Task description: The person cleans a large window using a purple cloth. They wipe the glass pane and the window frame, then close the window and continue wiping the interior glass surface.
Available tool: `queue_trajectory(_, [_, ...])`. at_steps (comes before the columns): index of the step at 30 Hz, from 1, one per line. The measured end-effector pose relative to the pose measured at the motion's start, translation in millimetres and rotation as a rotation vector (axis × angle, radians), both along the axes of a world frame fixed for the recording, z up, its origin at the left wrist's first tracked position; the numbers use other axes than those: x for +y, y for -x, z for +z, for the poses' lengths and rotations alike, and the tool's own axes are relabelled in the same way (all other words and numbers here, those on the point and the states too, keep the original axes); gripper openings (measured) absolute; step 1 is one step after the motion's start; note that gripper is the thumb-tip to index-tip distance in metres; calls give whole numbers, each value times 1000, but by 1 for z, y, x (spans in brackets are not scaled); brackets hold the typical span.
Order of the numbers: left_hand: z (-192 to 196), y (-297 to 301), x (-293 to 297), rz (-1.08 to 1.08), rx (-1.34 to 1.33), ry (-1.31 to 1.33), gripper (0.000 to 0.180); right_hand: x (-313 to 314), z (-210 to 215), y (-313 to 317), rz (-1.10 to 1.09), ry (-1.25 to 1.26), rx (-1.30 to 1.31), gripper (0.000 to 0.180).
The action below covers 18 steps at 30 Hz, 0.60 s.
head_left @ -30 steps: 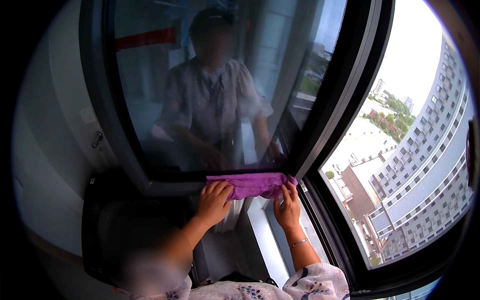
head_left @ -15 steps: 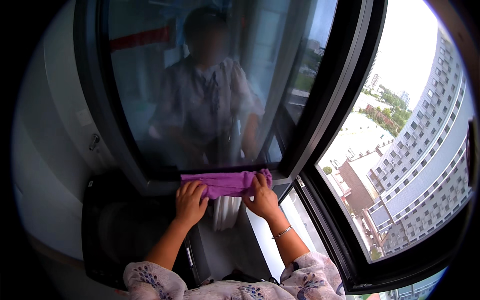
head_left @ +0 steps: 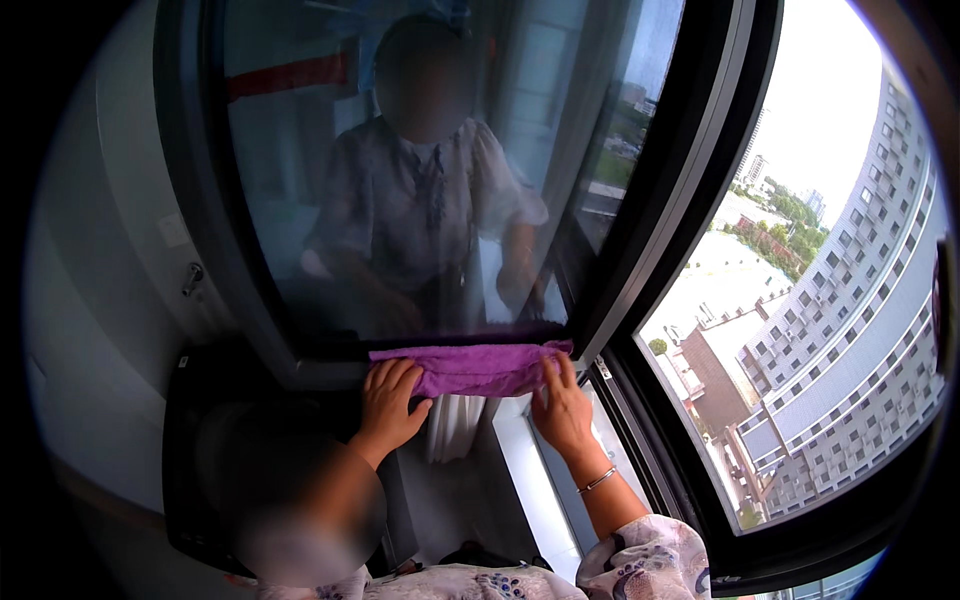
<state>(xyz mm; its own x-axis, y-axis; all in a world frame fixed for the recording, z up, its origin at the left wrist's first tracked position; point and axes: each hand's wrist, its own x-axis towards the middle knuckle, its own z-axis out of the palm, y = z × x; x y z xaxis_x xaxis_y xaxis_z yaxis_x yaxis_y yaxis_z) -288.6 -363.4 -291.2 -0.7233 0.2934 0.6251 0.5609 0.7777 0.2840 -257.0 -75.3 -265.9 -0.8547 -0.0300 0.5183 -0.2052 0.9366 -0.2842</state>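
A folded purple cloth lies lengthwise over the bottom rail of a dark-framed window sash. My left hand grips the cloth's left end, fingers on top and thumb pointing inward. At the right end, my right hand holds the cloth with its fingers bent over it and a silver bangle on the wrist. The cloth is stretched between both hands. Above it, the glass pane reflects a person in a light blouse.
On the right an open window frame looks out over a tall grey building. A black boxy object stands at lower left, near a pale door with a metal handle. White folded fabric hangs below the sash.
My right hand has moved right with its end of the cloth, which is now spread wider along the rail. The left hand has shifted only slightly to the right.
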Motion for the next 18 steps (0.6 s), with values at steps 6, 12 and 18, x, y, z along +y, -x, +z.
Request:
queue_trajectory(6, [0, 0, 9, -28, -43, 33, 55, -6, -9, 20, -24, 50, -144, 66])
queue_trajectory(12, [-3, 4, 52, -79, -37, 31, 54, 27, -3, 17, -51, -82, -201, 77])
queue_trajectory(18, [-7, 8, 48, -85, 1, 38, 51, 16, 0, 32, -137, -23, -256, 89])
